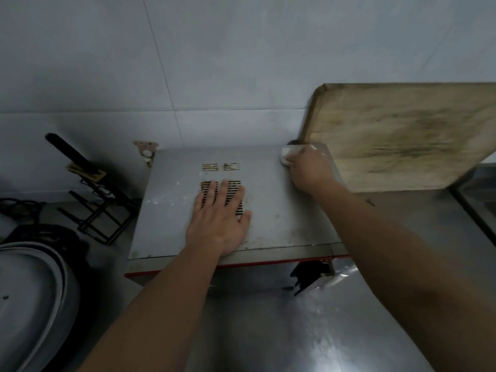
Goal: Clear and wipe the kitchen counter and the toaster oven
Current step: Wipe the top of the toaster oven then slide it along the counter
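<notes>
Standing on the steel bench (308,331), one toaster oven (214,253) carries both hands: the left hand (221,218) lies flat, fingers released, over its top vents; the right hand (308,170) clenches one white cloth (285,155) at its far right corner. One wooden board (397,135) leans just beyond.

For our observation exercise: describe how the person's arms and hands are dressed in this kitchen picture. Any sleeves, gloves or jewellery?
Both forearms are bare to the frame's edge: no sleeves show. The left hand and right hand wear no gloves, and no rings, watch or bracelets can be seen.
</notes>
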Available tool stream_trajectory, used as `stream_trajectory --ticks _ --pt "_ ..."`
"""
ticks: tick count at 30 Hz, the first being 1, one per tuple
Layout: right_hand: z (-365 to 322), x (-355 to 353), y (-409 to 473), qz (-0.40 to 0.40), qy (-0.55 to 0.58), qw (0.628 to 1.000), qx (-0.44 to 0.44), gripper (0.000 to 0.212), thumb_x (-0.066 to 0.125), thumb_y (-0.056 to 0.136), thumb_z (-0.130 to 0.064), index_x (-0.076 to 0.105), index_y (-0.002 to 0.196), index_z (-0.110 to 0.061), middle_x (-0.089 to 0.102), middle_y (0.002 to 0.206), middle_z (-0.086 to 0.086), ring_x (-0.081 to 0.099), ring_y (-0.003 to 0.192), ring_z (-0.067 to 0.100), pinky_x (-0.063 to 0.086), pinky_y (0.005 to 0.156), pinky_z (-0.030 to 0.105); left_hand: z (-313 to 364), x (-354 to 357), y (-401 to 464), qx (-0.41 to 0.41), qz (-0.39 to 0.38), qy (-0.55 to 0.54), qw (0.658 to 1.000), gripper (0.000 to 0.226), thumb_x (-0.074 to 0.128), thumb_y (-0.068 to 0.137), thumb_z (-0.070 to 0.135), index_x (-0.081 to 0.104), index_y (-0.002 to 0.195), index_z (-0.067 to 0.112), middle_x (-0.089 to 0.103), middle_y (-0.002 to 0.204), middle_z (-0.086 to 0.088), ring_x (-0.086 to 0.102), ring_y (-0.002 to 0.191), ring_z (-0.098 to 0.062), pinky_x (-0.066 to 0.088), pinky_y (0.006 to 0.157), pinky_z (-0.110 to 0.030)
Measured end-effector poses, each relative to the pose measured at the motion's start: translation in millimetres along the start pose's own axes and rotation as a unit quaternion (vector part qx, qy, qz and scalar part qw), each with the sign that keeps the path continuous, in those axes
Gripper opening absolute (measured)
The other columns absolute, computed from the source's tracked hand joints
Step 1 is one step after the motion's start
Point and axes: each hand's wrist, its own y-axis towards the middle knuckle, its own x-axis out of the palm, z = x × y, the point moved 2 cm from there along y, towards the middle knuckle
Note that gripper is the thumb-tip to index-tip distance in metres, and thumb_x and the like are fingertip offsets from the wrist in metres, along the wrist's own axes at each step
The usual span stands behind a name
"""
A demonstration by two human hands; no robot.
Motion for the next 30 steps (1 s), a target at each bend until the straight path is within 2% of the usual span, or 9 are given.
stream_trajectory --ticks 2,5,8,12,16,19,22,27,30 --pt "2 4 -51 0.011 0.054 0.999 0.001 0.032 0.051 0.095 -0.022 0.07 0.121 -0.022 0.058 0.114 0.015 0.055 0.104 0.035 0.047 0.09 0.038 0 1 0 0.0 0.002 0.004 1.0 0.066 0.009 0.096 0.065 -0.006 0.156 0.042 -0.016 0.166 0.005 -0.017 0.152 -0.02 -0.007 0.123 -0.045" --pt "5 -1 -146 0.054 0.096 0.993 -0.029 0.024 0.062 0.091 -0.022 0.074 0.112 -0.022 0.061 0.1 0.009 0.056 0.089 0.031 0.05 0.077 0.038 0 1 0 0.003 -0.001 0.01 1.0 0.066 0.008 0.096 0.065 -0.007 0.156 0.041 -0.016 0.166 0.004 -0.017 0.152 -0.021 -0.006 0.123 -0.046" --pt "12 -5 -202 0.039 0.104 0.99 -0.09 0.027 0.068 0.087 -0.021 0.074 0.113 -0.026 0.064 0.101 0.003 0.059 0.087 0.026 0.052 0.075 0.036 1 2 0 0.002 0.002 0.013 1.0 0.067 0.007 0.096 0.065 -0.008 0.156 0.041 -0.016 0.166 0.003 -0.016 0.152 -0.021 -0.005 0.123 -0.046" --pt "22 -8 -162 0.006 0.099 0.992 -0.079 0.028 0.062 0.091 -0.024 0.071 0.117 -0.031 0.064 0.103 0.006 0.06 0.09 0.03 0.043 0.073 0.03 2 0 0 0.006 -0.003 0.017 1.0 0.066 0.007 0.097 0.065 -0.01 0.156 0.041 -0.017 0.166 0.003 -0.016 0.152 -0.022 -0.005 0.123 -0.046" --pt "32 -2 -60 0.007 0.062 0.997 -0.05 0.032 0.048 0.099 -0.028 0.069 0.124 -0.026 0.06 0.115 0.013 0.059 0.103 0.036 0.045 0.086 0.034 2 0 1 0.003 0.0 0.015 1.0 0.066 0.007 0.096 0.066 -0.009 0.156 0.042 -0.015 0.166 0.004 -0.015 0.152 -0.021 -0.005 0.123 -0.046" --pt "36 -7 11 -0.005 0.026 0.999 -0.024 0.029 0.048 0.1 -0.032 0.071 0.117 -0.025 0.062 0.12 0.013 0.059 0.112 0.031 0.044 0.093 0.03 1 2 2 0.001 0.007 0.017 1.0 0.066 0.008 0.096 0.065 -0.008 0.156 0.043 -0.014 0.166 0.004 -0.014 0.152 -0.02 -0.005 0.123 -0.044" --pt "34 -4 51 -0.017 0.004 1.0 -0.006 0.028 0.047 0.098 -0.026 0.07 0.113 -0.019 0.066 0.117 0.011 0.06 0.111 0.03 0.045 0.09 0.031 -1 3 4 0.0 0.018 0.019 1.0 0.066 0.009 0.096 0.065 -0.007 0.156 0.043 -0.013 0.166 0.005 -0.013 0.153 -0.019 -0.004 0.124 -0.043" --pt "24 0 24 -0.005 0.016 1.0 0.02 0.03 0.049 0.095 -0.019 0.068 0.118 -0.014 0.062 0.119 0.016 0.058 0.11 0.034 0.041 0.093 0.031 -1 5 4 0.003 0.018 0.018 1.0 0.067 0.008 0.095 0.066 -0.007 0.156 0.044 -0.013 0.166 0.005 -0.013 0.153 -0.019 -0.004 0.124 -0.043" --pt "30 -1 -45 0.014 0.049 0.999 -0.004 0.03 0.051 0.095 -0.029 0.067 0.119 -0.02 0.06 0.116 0.015 0.057 0.102 0.036 0.047 0.088 0.037 0 4 2 0.005 0.013 0.021 1.0 0.067 0.005 0.095 0.067 -0.01 0.156 0.043 -0.015 0.166 0.005 -0.014 0.152 -0.02 -0.005 0.124 -0.044"
